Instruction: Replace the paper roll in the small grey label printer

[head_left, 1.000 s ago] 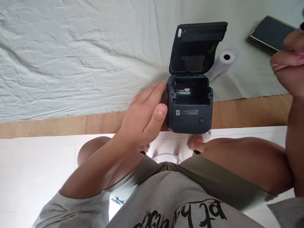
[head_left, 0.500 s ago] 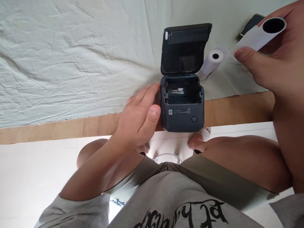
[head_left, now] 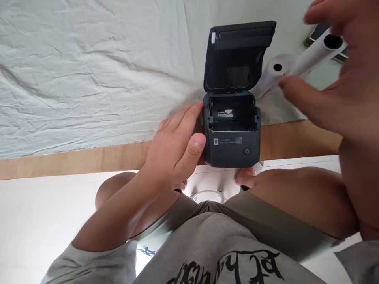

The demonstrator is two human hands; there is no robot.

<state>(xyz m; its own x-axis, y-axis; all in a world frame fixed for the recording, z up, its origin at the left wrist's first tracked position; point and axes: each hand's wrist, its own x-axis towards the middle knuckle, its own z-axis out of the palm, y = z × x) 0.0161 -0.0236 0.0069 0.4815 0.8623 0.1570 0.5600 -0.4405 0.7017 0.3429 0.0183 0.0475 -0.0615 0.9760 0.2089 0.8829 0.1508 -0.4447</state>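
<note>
One pale, creased cloth (head_left: 89, 86) spreads from my left over the bench (head_left: 74, 165), leaving a strip of bare wood along the edge nearest me. On that edge my left hand (head_left: 174, 146) lies flattened, its fingers stretched out side by side and the thumb held away from them; the fingertips rest against the left side of the printer (head_left: 232, 157), without gripping it. The printer is dark and stands at the front of the bench, in front of me, with its lid (head_left: 233, 59) raised and tipped back. Its compartment gapes, and I can see a small label (head_left: 225, 113) inside; on the front are a white Bluetooth mark (head_left: 216, 141) and, to the right, a round power button (head_left: 246, 151). Just beside the lid stands a white roll (head_left: 268, 83) with a narrow dark core. Next, farther right, comes a second, wide-cored roll (head_left: 310, 57), also upright, partly covering a dark phone (head_left: 310, 36) behind it. My right hand (head_left: 352, 90), blurred, is in front of this roll, thumb and fingers spread wide apart; I cannot tell whether any finger touches it.
</note>
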